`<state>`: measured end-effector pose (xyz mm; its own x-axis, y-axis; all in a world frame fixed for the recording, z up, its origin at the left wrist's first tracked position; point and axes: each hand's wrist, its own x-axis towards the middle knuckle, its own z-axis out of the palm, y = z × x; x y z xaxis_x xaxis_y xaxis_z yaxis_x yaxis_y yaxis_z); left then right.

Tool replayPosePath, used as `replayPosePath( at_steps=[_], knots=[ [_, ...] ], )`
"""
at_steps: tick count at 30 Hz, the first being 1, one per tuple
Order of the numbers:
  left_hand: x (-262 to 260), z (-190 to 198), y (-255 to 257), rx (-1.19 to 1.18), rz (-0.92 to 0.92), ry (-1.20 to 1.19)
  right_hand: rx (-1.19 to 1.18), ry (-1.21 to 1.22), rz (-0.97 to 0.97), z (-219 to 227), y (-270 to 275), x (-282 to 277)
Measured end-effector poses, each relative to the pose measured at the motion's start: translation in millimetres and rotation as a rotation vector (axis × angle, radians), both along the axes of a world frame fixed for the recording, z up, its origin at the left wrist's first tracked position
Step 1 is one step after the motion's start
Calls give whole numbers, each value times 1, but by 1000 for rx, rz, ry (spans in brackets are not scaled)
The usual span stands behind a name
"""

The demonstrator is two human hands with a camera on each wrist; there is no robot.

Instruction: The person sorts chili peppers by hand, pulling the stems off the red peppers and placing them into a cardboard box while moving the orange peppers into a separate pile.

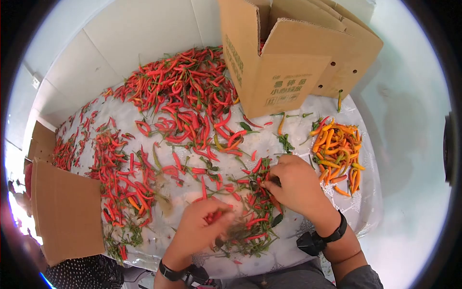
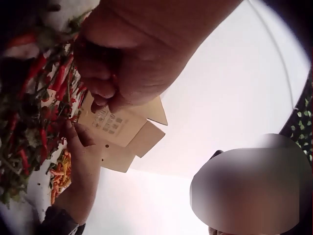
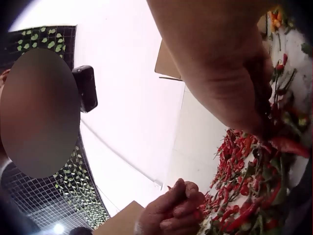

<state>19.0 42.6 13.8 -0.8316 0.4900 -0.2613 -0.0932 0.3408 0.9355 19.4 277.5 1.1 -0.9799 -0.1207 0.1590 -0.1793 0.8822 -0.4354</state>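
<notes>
The left hand (image 1: 204, 226) curls round several red chillies, which show between its fingers in the head view; its curled fingers also show in the left wrist view (image 2: 122, 63). To its right, the right hand (image 1: 297, 185) reaches down to the edge of a heap of red chillies and green stems (image 1: 257, 216). In the right wrist view a red chilli (image 3: 289, 147) lies at the fingertips of the right hand (image 3: 230, 73); whether they pinch it is hidden.
A large pile of red chillies (image 1: 178, 82) lies at the back, with more (image 1: 115, 168) at the left. Orange chillies (image 1: 337, 149) are heaped at the right. One cardboard box (image 1: 288, 67) stands at the back right, another (image 1: 70, 212) at the left edge.
</notes>
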Motion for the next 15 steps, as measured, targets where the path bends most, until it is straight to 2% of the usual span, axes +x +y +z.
replayPosePath(
  at_steps=[3,4,7,10,11,15],
  knots=[
    [-3,2,0,205,197,-309,-149,93,32,3,-1,-4],
    [-4,0,-2,289,256,-391,-277,66,-8,5,-4,-4],
    [-5,-10,-3,407,223,-348,-600,11,-77,5,-13,-2],
    [-3,-7,7,419,241,-288,-738,-217,107,17,-27,7],
    [-2,-4,8,410,254,-274,-699,-176,215,12,-31,10],
    [0,-14,3,419,268,-270,-670,-138,302,7,-48,19]
  ],
)
